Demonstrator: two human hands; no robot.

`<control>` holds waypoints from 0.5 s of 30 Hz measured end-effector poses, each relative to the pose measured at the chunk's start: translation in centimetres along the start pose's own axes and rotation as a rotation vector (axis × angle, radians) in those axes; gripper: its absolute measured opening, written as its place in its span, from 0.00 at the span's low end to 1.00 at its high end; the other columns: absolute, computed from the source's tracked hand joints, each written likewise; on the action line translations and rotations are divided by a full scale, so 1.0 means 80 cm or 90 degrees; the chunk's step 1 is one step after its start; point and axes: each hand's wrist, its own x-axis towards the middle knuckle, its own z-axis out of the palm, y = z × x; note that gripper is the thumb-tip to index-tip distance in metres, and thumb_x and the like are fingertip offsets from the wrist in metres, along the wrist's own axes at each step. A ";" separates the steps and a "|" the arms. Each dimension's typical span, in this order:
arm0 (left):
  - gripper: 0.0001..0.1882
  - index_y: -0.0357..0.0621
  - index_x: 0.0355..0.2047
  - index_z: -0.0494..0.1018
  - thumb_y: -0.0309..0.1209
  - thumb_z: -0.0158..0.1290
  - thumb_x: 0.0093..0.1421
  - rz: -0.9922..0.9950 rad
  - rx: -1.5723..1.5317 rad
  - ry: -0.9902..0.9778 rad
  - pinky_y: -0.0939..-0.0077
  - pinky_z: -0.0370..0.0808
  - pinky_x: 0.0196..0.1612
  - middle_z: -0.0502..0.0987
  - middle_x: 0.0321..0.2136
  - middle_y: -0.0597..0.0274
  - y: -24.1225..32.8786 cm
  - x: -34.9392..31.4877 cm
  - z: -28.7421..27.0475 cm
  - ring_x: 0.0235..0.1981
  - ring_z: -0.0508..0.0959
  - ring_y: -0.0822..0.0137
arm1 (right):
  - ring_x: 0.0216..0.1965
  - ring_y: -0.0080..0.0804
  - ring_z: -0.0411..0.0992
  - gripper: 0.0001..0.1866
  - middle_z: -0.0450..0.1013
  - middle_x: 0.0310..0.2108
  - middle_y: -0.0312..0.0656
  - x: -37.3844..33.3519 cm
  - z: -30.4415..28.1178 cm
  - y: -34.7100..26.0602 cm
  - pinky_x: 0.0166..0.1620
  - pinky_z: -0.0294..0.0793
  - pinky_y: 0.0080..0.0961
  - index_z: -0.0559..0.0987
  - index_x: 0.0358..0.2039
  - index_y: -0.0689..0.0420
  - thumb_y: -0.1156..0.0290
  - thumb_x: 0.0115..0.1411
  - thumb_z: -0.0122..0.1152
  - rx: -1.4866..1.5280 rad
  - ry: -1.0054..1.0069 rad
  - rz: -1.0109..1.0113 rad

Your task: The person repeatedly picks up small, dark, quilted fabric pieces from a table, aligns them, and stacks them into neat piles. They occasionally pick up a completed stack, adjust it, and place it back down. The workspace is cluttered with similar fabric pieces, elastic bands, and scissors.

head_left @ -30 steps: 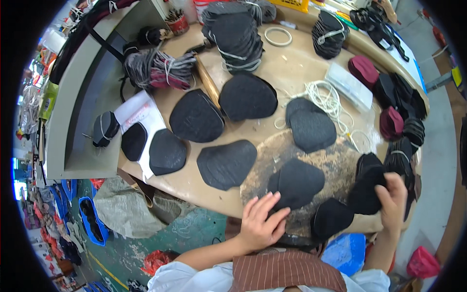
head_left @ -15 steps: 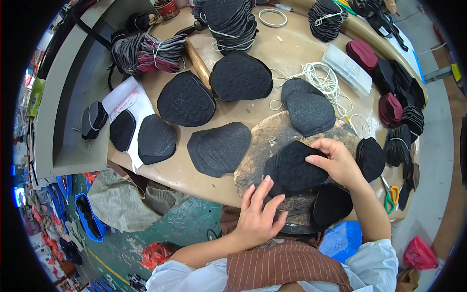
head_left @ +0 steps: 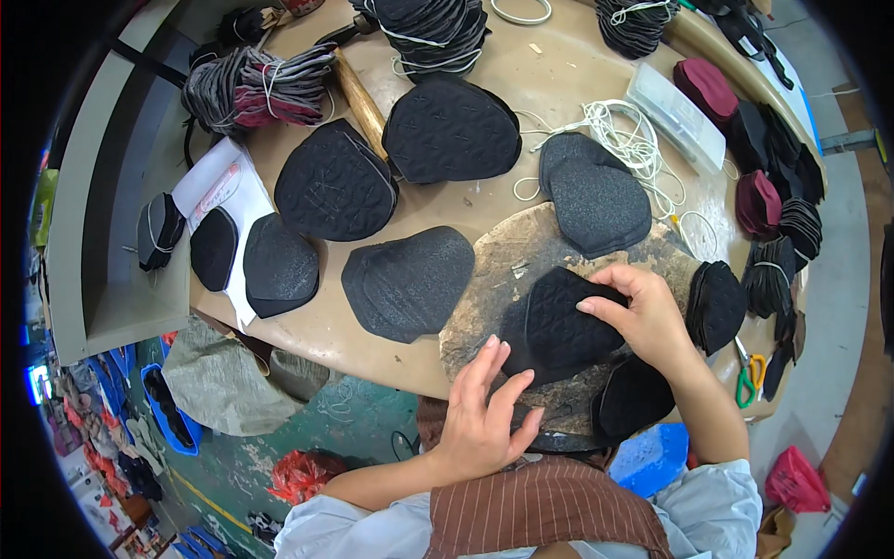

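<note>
My right hand (head_left: 638,317) pinches the upper right edge of a black quilted fabric piece (head_left: 570,326) between thumb and fingers. Beneath that piece, a smoother dark layer (head_left: 518,352) shows at its lower left; how many layers there are I cannot tell. Both lie over a round, worn wooden block (head_left: 492,265). My left hand (head_left: 489,410) hovers at the block's near left edge, fingers spread and holding nothing, just short of the dark layer. Close below my right hand, another black stack (head_left: 635,396) rests at the block's near edge.
Grey-black cut pieces (head_left: 410,284) lie left of the block, others (head_left: 601,210) overlap its far edge. Black quilted stacks (head_left: 452,130) sit beside a wooden-handled hammer (head_left: 359,101). White cord (head_left: 619,140), a clear plastic box (head_left: 675,116) and scissors (head_left: 748,382) are around the right side.
The view has shifted slightly, and things on the left appear farther left. My right hand keeps its pinch on the quilted piece; my left hand stays spread near the block's edge.
</note>
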 end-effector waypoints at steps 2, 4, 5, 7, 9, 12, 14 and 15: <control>0.26 0.36 0.49 0.69 0.30 0.62 0.50 0.006 -0.008 -0.008 0.58 0.62 0.58 0.52 0.60 0.33 -0.003 0.001 -0.001 0.56 0.69 0.45 | 0.30 0.16 0.70 0.09 0.75 0.27 0.33 0.000 0.002 0.004 0.36 0.71 0.17 0.77 0.33 0.64 0.77 0.52 0.67 -0.014 0.011 -0.020; 0.29 0.34 0.51 0.65 0.28 0.62 0.49 0.018 0.001 -0.037 0.56 0.62 0.59 0.48 0.61 0.32 -0.005 0.003 -0.004 0.57 0.67 0.41 | 0.30 0.32 0.74 0.12 0.76 0.27 0.45 -0.002 0.002 0.002 0.35 0.72 0.26 0.78 0.33 0.65 0.72 0.51 0.68 -0.028 0.032 -0.010; 0.30 0.34 0.51 0.65 0.28 0.62 0.49 0.014 0.011 -0.046 0.56 0.62 0.59 0.48 0.61 0.32 -0.005 0.003 -0.005 0.57 0.67 0.41 | 0.29 0.40 0.76 0.14 0.76 0.27 0.50 -0.002 0.002 -0.001 0.34 0.72 0.30 0.78 0.33 0.65 0.69 0.50 0.68 -0.034 0.043 -0.006; 0.30 0.34 0.51 0.65 0.28 0.62 0.49 0.008 0.031 -0.064 0.56 0.62 0.59 0.48 0.61 0.32 -0.004 0.005 -0.007 0.58 0.66 0.41 | 0.29 0.42 0.76 0.14 0.76 0.27 0.51 -0.002 0.001 -0.008 0.34 0.72 0.31 0.78 0.32 0.65 0.69 0.50 0.68 -0.070 0.041 -0.003; 0.32 0.33 0.53 0.65 0.29 0.63 0.48 0.015 0.055 -0.068 0.55 0.62 0.58 0.49 0.60 0.31 -0.002 0.006 -0.007 0.57 0.67 0.42 | 0.28 0.43 0.76 0.14 0.76 0.27 0.52 -0.001 -0.001 -0.016 0.34 0.72 0.31 0.78 0.31 0.65 0.69 0.50 0.69 -0.102 0.043 -0.013; 0.36 0.32 0.55 0.63 0.33 0.63 0.48 0.034 0.107 -0.077 0.55 0.61 0.56 0.52 0.60 0.31 0.002 0.011 -0.008 0.55 0.68 0.45 | 0.28 0.45 0.76 0.14 0.76 0.26 0.53 0.001 -0.002 -0.024 0.33 0.72 0.32 0.78 0.31 0.66 0.69 0.49 0.69 -0.124 0.042 -0.027; 0.38 0.34 0.57 0.62 0.38 0.63 0.48 0.046 0.151 -0.092 0.56 0.61 0.54 0.54 0.60 0.33 0.006 0.018 -0.007 0.53 0.68 0.47 | 0.28 0.45 0.76 0.14 0.75 0.25 0.53 0.000 -0.002 -0.026 0.32 0.72 0.31 0.77 0.30 0.66 0.69 0.49 0.69 -0.114 0.036 -0.008; 0.39 0.37 0.58 0.63 0.42 0.62 0.48 0.049 0.175 -0.103 0.57 0.60 0.53 0.55 0.61 0.34 0.008 0.023 -0.007 0.52 0.68 0.49 | 0.27 0.45 0.76 0.14 0.75 0.25 0.53 0.000 -0.002 -0.024 0.32 0.72 0.32 0.78 0.30 0.66 0.69 0.49 0.69 -0.114 0.041 -0.011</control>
